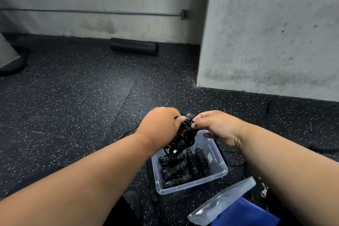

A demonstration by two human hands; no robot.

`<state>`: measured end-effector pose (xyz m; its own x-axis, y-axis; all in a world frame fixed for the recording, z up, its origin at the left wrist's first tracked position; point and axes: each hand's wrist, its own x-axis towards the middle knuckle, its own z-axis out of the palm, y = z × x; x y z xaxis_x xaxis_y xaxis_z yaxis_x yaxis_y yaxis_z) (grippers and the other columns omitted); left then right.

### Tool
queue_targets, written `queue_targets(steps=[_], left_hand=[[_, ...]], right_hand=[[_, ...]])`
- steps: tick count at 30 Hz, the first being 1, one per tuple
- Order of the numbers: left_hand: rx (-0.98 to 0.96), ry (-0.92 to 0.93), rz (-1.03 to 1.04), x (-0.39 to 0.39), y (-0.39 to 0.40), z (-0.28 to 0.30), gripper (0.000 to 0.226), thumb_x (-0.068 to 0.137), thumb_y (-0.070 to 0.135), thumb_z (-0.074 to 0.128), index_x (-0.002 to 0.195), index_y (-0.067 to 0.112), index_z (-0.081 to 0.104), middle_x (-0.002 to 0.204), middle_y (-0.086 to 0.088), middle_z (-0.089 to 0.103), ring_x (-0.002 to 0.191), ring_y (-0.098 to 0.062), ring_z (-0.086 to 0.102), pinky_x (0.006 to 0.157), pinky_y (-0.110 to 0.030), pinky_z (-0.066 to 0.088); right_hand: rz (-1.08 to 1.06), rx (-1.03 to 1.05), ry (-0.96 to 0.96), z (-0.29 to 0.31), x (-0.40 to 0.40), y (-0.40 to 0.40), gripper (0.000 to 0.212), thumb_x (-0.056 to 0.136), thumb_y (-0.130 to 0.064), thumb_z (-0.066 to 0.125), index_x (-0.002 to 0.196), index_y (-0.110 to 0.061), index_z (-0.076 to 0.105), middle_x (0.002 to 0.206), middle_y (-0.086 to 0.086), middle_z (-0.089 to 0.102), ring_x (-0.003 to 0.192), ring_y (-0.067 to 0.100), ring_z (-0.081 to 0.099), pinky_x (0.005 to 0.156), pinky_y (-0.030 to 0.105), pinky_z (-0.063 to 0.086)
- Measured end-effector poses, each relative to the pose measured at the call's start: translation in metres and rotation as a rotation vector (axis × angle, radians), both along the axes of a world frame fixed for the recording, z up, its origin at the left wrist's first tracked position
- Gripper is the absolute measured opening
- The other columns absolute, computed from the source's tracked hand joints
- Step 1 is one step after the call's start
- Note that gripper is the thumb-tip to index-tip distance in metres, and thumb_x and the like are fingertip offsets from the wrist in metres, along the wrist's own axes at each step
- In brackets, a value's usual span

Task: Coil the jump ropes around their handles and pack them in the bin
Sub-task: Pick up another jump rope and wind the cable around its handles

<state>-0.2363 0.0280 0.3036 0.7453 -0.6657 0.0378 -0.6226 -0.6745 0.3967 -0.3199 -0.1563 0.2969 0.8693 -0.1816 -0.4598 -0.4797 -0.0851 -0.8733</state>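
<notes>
My left hand grips a black jump rope bundle, its cord wound in coils around the handles. My right hand pinches the cord near the top end of the bundle. Both hands hold it just above the far edge of a clear plastic bin on the floor. Several coiled black jump ropes lie inside the bin. A loose bit of cord hangs below the held bundle.
The bin's clear lid leans at the lower right, over something blue. A black foam roller lies by the far wall. A concrete pillar stands at right. More black cord lies on the speckled floor at right.
</notes>
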Motion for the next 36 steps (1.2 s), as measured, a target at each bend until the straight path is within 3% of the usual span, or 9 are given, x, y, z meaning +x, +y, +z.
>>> queue_targets(steps=[3,7,11,13,17,22,26,31,36], left_hand=[[-0.011,0.001,0.051,0.0,-0.003,-0.004,0.033,0.107,0.045,0.051,0.089,0.024,0.07,0.078,0.007,0.069,0.079,-0.017,0.065,0.076,-0.04,0.057],[-0.097,0.058,0.108,0.0,-0.004,-0.012,0.029,0.106,0.046,0.056,0.088,0.027,0.067,0.077,0.009,0.068,0.076,-0.015,0.065,0.074,-0.039,0.058],[-0.152,0.129,0.092,0.004,-0.003,-0.015,0.022,0.103,0.05,0.06,0.093,0.031,0.067,0.092,0.011,0.064,0.084,-0.011,0.063,0.079,-0.037,0.055],[-0.143,0.168,0.054,0.008,-0.001,-0.016,0.019,0.103,0.053,0.06,0.106,0.035,0.066,0.106,0.011,0.061,0.094,-0.012,0.063,0.085,-0.037,0.053],[-0.034,0.16,-0.146,0.01,0.001,-0.019,0.048,0.105,0.054,0.055,0.15,0.041,0.048,0.127,0.004,0.062,0.116,-0.022,0.063,0.101,-0.043,0.052],[0.046,0.092,-0.244,0.012,0.001,-0.021,0.057,0.104,0.058,0.054,0.156,0.037,0.041,0.123,0.001,0.063,0.113,-0.023,0.062,0.098,-0.04,0.051],[0.035,0.057,-0.215,0.012,0.0,-0.023,0.049,0.102,0.061,0.055,0.142,0.031,0.058,0.119,0.003,0.072,0.107,-0.023,0.066,0.091,-0.04,0.053],[-0.04,0.085,-0.148,0.011,0.002,-0.023,0.048,0.098,0.066,0.059,0.123,0.026,0.059,0.101,0.002,0.073,0.092,-0.025,0.066,0.082,-0.044,0.054],[-0.087,0.129,-0.098,0.013,0.003,-0.024,0.044,0.094,0.068,0.062,0.111,0.027,0.056,0.093,0.006,0.069,0.086,-0.02,0.064,0.079,-0.043,0.054]], right_hand=[[-0.041,-0.106,-0.045,-0.004,0.0,0.003,0.005,0.087,-0.009,0.074,0.085,-0.013,0.071,0.077,0.003,0.072,0.074,0.015,0.055,0.06,0.023,0.04],[-0.103,-0.256,-0.168,-0.012,-0.002,0.007,0.014,0.083,-0.008,0.074,0.08,0.002,0.065,0.069,0.0,0.065,0.062,0.007,0.054,0.059,0.018,0.045],[-0.108,-0.342,-0.237,-0.013,-0.002,0.008,0.012,0.08,-0.011,0.073,0.072,-0.01,0.065,0.058,-0.012,0.06,0.052,-0.001,0.048,0.051,0.011,0.039],[-0.096,-0.416,-0.259,-0.014,-0.003,0.007,0.013,0.077,-0.014,0.074,0.071,-0.01,0.064,0.056,-0.013,0.06,0.048,-0.002,0.046,0.049,0.012,0.038],[-0.071,-0.583,-0.255,-0.018,-0.004,0.004,0.017,0.073,-0.029,0.075,0.073,-0.016,0.064,0.058,-0.012,0.063,0.048,0.001,0.047,0.053,0.024,0.039],[-0.091,-0.684,-0.25,-0.016,-0.003,-0.001,0.019,0.074,-0.034,0.073,0.07,-0.019,0.063,0.056,-0.017,0.063,0.047,0.001,0.049,0.048,0.02,0.034],[-0.05,-0.601,-0.264,-0.016,-0.002,0.0,0.016,0.078,-0.024,0.074,0.07,-0.015,0.065,0.053,-0.013,0.059,0.045,0.001,0.045,0.045,0.015,0.032],[0.004,-0.343,-0.237,-0.01,-0.003,-0.003,0.009,0.084,-0.01,0.073,0.077,-0.006,0.068,0.054,-0.016,0.056,0.046,-0.004,0.044,0.045,0.008,0.032],[0.214,-0.393,-0.213,0.0,-0.004,-0.01,0.017,0.078,-0.009,0.084,0.083,-0.019,0.071,0.09,-0.003,0.069,0.077,0.007,0.061,0.073,0.023,0.05]])
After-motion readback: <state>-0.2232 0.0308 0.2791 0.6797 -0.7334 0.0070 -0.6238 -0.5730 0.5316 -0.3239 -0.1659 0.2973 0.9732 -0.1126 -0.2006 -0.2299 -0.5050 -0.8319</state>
